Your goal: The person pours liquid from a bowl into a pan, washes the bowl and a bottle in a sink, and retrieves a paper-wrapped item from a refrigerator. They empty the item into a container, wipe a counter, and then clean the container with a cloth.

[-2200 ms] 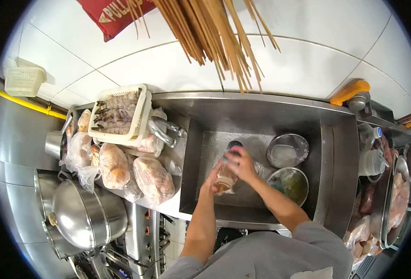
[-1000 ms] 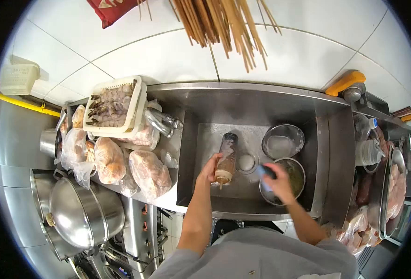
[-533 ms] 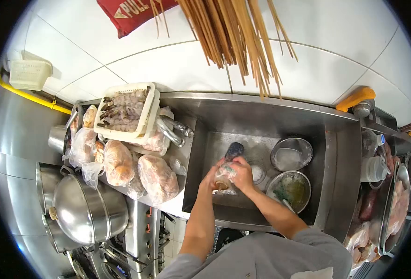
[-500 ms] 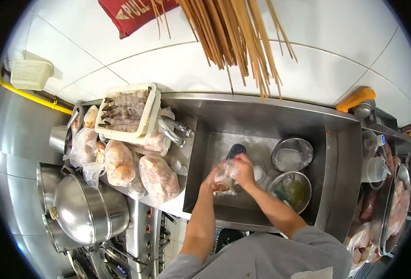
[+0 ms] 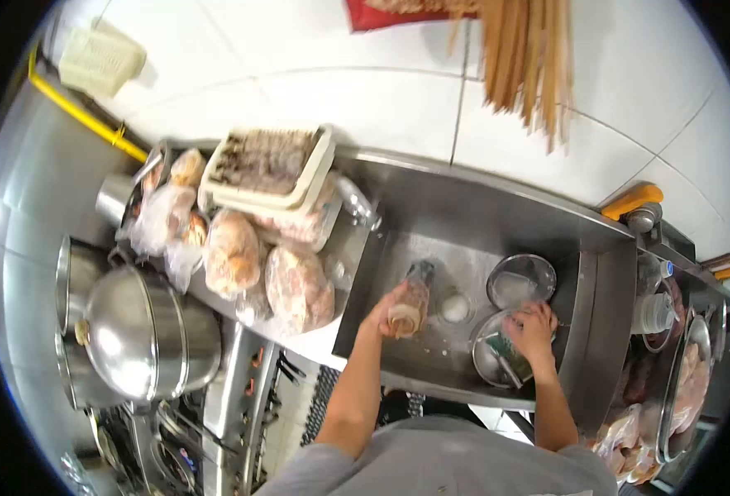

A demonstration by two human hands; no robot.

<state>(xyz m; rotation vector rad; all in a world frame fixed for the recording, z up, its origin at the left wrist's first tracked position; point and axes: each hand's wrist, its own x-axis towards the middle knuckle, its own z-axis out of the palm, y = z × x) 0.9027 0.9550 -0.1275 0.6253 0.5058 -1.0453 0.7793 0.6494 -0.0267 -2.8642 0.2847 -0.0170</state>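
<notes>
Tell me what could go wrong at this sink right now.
1. Only the left hand grips the bottle over the sink; if wet, it could slip and drop.
2. The right hand reaches into the metal bowl; pressing its rim could tip it.
3. Bagged meat lies beside the sink edge; splashes may reach it.

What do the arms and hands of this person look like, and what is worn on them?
The left forearm and right forearm are bare. The left hand and right hand wear no gloves, and no watch, ring or bracelet can be made out. The sleeves of a plain grey shirt begin near the elbows; no markings show on it.
</notes>
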